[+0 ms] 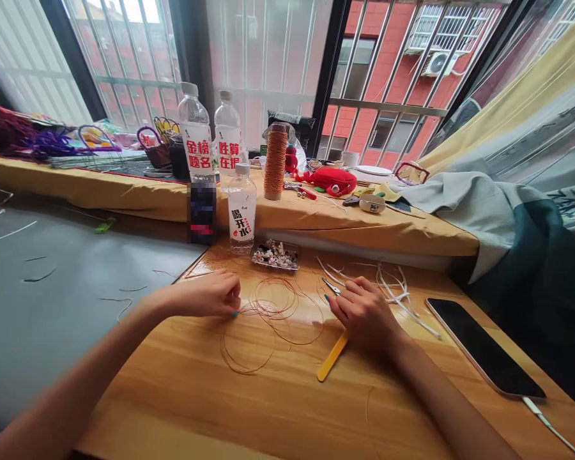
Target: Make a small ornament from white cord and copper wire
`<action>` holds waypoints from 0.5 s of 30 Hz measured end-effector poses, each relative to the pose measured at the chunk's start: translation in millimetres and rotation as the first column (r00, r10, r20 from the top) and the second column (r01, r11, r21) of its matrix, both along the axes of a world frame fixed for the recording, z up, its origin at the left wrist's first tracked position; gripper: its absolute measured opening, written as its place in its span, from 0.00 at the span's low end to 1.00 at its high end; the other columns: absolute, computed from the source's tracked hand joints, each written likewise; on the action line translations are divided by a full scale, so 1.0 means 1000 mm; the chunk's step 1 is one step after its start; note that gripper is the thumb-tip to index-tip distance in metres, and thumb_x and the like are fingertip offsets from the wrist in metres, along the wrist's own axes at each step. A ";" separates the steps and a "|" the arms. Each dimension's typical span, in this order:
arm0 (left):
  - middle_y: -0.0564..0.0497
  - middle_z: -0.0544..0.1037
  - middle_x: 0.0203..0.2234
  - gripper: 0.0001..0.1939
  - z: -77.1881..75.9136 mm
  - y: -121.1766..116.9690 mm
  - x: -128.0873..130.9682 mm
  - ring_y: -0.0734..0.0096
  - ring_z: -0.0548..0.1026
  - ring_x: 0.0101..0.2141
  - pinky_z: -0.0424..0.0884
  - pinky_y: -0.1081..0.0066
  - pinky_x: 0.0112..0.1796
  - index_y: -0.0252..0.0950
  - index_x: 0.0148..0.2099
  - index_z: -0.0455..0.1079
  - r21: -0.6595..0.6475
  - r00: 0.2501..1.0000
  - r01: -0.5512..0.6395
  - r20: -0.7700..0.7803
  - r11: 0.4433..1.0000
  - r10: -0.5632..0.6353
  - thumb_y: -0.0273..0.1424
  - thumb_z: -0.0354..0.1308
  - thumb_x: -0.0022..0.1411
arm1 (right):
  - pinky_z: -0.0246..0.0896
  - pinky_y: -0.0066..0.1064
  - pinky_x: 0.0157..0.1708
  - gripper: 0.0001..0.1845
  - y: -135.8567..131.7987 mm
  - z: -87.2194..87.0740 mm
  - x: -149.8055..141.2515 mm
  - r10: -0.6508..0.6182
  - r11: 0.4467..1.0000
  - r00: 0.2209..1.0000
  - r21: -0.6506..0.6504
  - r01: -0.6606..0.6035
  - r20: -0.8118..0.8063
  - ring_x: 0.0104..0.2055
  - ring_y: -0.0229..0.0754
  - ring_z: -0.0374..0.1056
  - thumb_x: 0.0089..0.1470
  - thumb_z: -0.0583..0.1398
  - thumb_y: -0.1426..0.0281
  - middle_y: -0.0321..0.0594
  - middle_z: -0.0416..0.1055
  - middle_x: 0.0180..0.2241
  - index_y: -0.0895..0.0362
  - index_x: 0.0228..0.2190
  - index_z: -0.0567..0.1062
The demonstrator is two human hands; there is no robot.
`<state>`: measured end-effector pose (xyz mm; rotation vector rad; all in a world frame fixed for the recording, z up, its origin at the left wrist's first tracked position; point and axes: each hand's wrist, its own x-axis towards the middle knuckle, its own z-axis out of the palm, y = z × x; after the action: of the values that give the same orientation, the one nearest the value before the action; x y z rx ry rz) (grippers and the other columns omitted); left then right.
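Observation:
My left hand point(213, 294) is closed in a pinch at the left side of a loose coil of thin copper-coloured wire point(273, 310), whose strands run up to the fingertips. Loops of the wire spread over the wooden table between both hands. On the right, my right hand point(364, 311) is closed around small pliers point(332, 286). Their slim silver jaws stick out past the fingers toward the upper left. A yellow handle point(333, 358) shows below the hand; the middle of the tool is hidden by the palm.
Behind the wire stand a clear tray point(275, 255) of small parts and a water bottle point(242, 211). White strips point(397, 287) and a phone point(483, 345) on a cable lie right. A spool point(275, 163), red plush item point(333, 181) and two larger bottles stand on the cloth-covered ledge point(345, 223).

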<state>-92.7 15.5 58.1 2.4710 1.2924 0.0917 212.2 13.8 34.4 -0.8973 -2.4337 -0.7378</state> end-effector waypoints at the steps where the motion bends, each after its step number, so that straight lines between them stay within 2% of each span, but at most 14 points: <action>1: 0.52 0.69 0.28 0.06 0.000 0.000 0.000 0.71 0.65 0.29 0.59 0.74 0.28 0.35 0.31 0.64 0.019 1.000 -0.026 -0.013 0.999 0.026 0.31 0.51 0.49 | 0.51 0.31 0.31 0.20 -0.005 0.001 -0.007 0.013 1.000 1.000 -0.016 -0.013 -0.026 0.23 0.36 0.59 0.55 0.49 0.72 0.36 0.64 0.15 0.57 0.14 0.66; 3: 0.52 0.68 0.27 0.06 -0.001 0.000 0.003 0.71 0.65 0.27 0.59 0.74 0.27 0.35 0.31 0.64 0.052 1.000 -0.021 -0.016 0.998 0.022 0.31 0.51 0.49 | 0.53 0.31 0.33 0.15 -0.016 0.000 -0.025 0.056 0.995 0.996 -0.083 -0.062 -0.073 0.27 0.37 0.62 0.54 0.50 0.71 0.38 0.68 0.20 0.57 0.20 0.70; 5: 0.52 0.69 0.27 0.06 -0.004 -0.001 0.008 0.72 0.65 0.27 0.58 0.75 0.27 0.35 0.32 0.64 0.063 1.000 0.017 0.014 0.998 -0.018 0.30 0.50 0.50 | 0.54 0.32 0.40 0.11 -0.028 -0.002 -0.043 0.116 0.975 0.986 -0.177 -0.136 -0.116 0.36 0.38 0.65 0.55 0.50 0.70 0.41 0.72 0.32 0.58 0.34 0.71; 7: 0.52 0.69 0.27 0.06 -0.006 -0.002 0.015 0.73 0.65 0.27 0.59 0.75 0.27 0.35 0.33 0.64 0.041 0.998 0.052 0.042 0.998 -0.054 0.29 0.49 0.51 | 0.53 0.33 0.45 0.16 -0.039 -0.005 -0.057 0.169 0.943 0.981 -0.272 -0.190 -0.100 0.45 0.40 0.62 0.54 0.51 0.67 0.43 0.69 0.42 0.58 0.44 0.67; 11: 0.52 0.70 0.28 0.06 -0.012 -0.001 0.022 0.73 0.66 0.28 0.60 0.76 0.28 0.35 0.31 0.65 0.008 0.995 0.089 0.050 0.996 -0.090 0.27 0.48 0.51 | 0.52 0.33 0.48 0.17 -0.049 -0.011 -0.065 0.281 0.869 0.958 -0.407 -0.282 -0.063 0.49 0.39 0.60 0.54 0.51 0.66 0.40 0.68 0.45 0.56 0.45 0.67; 15: 0.51 0.70 0.27 0.08 -0.015 0.003 0.018 0.72 0.67 0.29 0.60 0.75 0.30 0.35 0.30 0.66 0.059 0.997 0.079 0.021 0.995 -0.081 0.26 0.46 0.51 | 0.54 0.32 0.47 0.15 -0.048 -0.014 -0.063 0.296 0.857 0.950 -0.412 -0.311 -0.100 0.47 0.38 0.63 0.53 0.51 0.69 0.38 0.70 0.43 0.56 0.42 0.69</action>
<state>-74.8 18.3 43.6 2.5598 1.1957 0.1394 149.1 -34.6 20.7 -0.6324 -2.6663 -0.0744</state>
